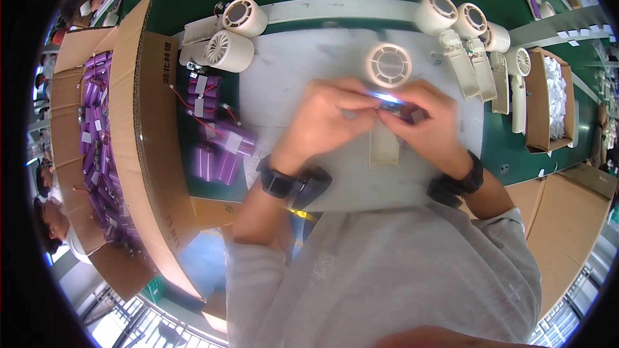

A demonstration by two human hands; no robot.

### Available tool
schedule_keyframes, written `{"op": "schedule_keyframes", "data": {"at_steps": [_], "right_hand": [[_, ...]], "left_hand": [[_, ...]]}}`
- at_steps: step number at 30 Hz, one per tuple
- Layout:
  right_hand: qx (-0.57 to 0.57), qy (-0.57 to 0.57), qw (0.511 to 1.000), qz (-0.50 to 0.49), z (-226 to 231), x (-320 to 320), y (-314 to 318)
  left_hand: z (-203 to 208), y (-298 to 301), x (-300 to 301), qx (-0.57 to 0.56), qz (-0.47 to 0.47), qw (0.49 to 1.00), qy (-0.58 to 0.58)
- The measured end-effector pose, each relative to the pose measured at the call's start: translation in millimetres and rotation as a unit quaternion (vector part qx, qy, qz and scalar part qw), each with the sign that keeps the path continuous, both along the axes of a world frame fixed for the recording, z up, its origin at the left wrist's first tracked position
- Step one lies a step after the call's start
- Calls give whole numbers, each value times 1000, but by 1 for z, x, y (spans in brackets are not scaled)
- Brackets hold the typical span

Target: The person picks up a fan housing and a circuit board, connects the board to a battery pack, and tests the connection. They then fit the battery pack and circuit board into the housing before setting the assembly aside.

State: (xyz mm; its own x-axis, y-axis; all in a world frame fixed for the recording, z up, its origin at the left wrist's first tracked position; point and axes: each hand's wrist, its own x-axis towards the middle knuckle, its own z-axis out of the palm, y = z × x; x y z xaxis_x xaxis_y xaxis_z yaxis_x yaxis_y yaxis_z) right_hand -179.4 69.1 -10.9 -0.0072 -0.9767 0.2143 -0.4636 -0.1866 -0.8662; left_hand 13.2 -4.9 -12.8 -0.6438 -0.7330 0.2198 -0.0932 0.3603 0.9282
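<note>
My left hand [325,119] and my right hand [429,122] meet over the grey mat [290,71], fingers pinched together on a small dark part with purple on it [398,109]. Just beyond the fingers lies a cream hand-held fan [389,67], its round head up and its handle [384,145] running down under my hands. Both wrists wear black straps. What exactly sits between the fingertips is blurred.
Purple battery packs with red wires [216,138] lie left of the mat. A large open cardboard box [138,122] of more purple packs stands at far left. Cream fans lie at top left [232,38] and in a row at top right [474,38]. A small box [548,103] stands right.
</note>
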Motion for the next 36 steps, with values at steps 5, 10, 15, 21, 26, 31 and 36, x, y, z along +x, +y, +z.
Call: {"op": "schedule_keyframes", "data": {"at_steps": [5,10,15,21,26,31,36], "right_hand": [[27,-8,1000,-4,3,-2,1],[15,34,999,-16,8,0,3],[9,43,998,-41,3,0,5],[-1,80,997,-17,10,-1,6],[-18,103,994,-16,9,-1,7],[-32,113,993,-19,9,0,6],[-23,104,994,-20,10,2,6]], "left_hand": [[-1,-1,1,78,-18,997,15],[-2,-1,0,121,-34,992,20],[2,2,-3,132,-38,990,-5],[5,3,-3,135,-51,989,-38],[4,3,-3,138,-53,988,-52],[4,3,-3,139,-55,988,-45],[3,3,-2,146,-63,987,-38]]}}
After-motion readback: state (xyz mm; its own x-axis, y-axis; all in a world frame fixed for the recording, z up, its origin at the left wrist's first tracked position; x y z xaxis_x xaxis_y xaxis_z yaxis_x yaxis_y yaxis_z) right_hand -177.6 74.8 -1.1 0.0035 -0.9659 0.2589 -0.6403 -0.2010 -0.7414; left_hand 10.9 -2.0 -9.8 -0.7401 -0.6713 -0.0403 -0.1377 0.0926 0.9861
